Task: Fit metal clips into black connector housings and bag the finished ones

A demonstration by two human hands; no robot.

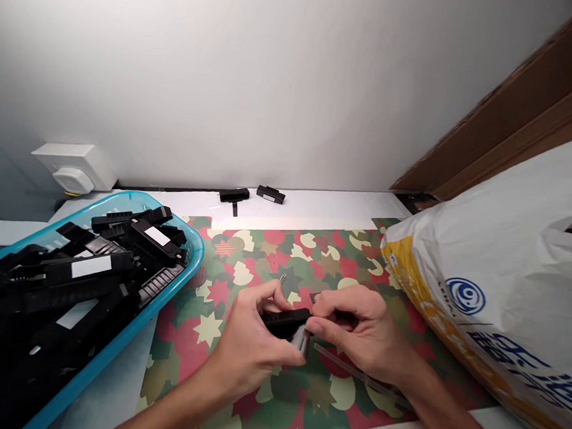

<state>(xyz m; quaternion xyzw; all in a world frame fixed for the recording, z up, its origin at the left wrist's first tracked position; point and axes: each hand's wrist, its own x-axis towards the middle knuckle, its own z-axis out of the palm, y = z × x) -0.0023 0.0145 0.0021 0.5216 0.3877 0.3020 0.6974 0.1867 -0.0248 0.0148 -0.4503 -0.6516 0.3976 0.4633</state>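
My left hand (253, 338) grips a black plastic part (287, 317) between thumb and fingers, over the patterned mat. Under the part's right end, by my left thumb, is a greyish, shiny piece (300, 339). Close against that end, my right hand (355, 324) has its thumb and fingers pinched together. A dark bit shows beside the right fingers, but what they hold is mostly hidden. Below my right hand a thin translucent strip (348, 369) lies on the mat. A small metal clip-like piece (283, 279) is just beyond my left fingers.
At left stands a blue basket (198, 250) heaped with black plastic parts, some with white labels. Two small black pieces, one (234, 195) and another (270, 194), lie near the wall. A big white-and-yellow bag (508, 245) bulges in at right. The mat (230, 251) has a camouflage-like pattern.
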